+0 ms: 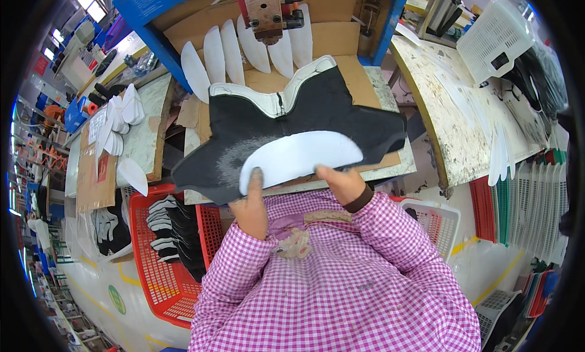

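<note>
A black shoe upper (311,117) with a white-lined collar lies spread out before me, with a greyish scuffed patch at its left. On its near edge rests a white half-moon stiffener (298,154), curved side away from me. My left hand (250,213) grips the near left of the two, thumb on the white piece, fingers hidden underneath. My right hand (344,184) pinches the near right edge in the same way. Beyond the upper, several more white half-moon pieces (213,54) stand leaning against cardboard. A red and metal machine head (265,17) hangs above them.
A blue frame (390,26) surrounds the cardboard-lined bay. Benches flank me; the left one (155,117) bears stacked white pieces (113,123), the right one (442,132) a white basket (495,42). At my left stands a red basket (159,291) of black uppers (173,236).
</note>
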Demonstrator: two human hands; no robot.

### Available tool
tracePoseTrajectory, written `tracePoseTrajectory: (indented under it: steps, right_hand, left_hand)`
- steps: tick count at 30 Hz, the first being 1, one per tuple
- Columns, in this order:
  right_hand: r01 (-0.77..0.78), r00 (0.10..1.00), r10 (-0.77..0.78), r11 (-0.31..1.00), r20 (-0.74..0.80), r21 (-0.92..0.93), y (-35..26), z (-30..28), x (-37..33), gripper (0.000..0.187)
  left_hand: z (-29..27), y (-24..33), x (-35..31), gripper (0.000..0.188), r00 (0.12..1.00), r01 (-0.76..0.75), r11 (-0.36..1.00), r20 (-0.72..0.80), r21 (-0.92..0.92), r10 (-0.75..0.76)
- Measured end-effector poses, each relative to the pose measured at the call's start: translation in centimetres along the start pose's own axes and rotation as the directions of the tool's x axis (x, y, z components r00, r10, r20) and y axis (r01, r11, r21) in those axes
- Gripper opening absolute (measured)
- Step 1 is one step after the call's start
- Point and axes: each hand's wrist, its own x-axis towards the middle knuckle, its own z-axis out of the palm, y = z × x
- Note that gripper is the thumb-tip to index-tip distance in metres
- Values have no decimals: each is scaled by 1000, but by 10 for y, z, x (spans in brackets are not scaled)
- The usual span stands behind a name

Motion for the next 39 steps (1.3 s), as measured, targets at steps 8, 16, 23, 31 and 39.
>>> tracePoseTrajectory:
  steps: [8, 16, 23, 31, 39]
  right_hand:
    - [85, 969, 21, 907, -245, 413, -23, -9, -1, 35]
    - [89, 947, -53, 991, -316, 101, -6, 17, -7, 31]
    - [101, 988, -111, 991, -111, -89, -4, 15, -9, 33]
    - [444, 821, -551, 452, 150, -773, 12, 42, -7, 53]
    - [406, 911, -292, 519, 290, -752, 1, 50, 9, 65]
  left_hand:
    - [-37, -18, 10, 41, 779, 325, 914, 479, 243, -405]
    - [-3, -20, 2, 39, 912, 369, 920, 245, -135, -330]
    - [-4, -14, -1, 38, 985, 160, 954, 27, 254, -173]
    - [-10, -38, -12, 34, 903, -428, 614, 291, 664, 315]
    - [-42, -26, -14, 40, 959, -206, 838, 276, 506, 69]
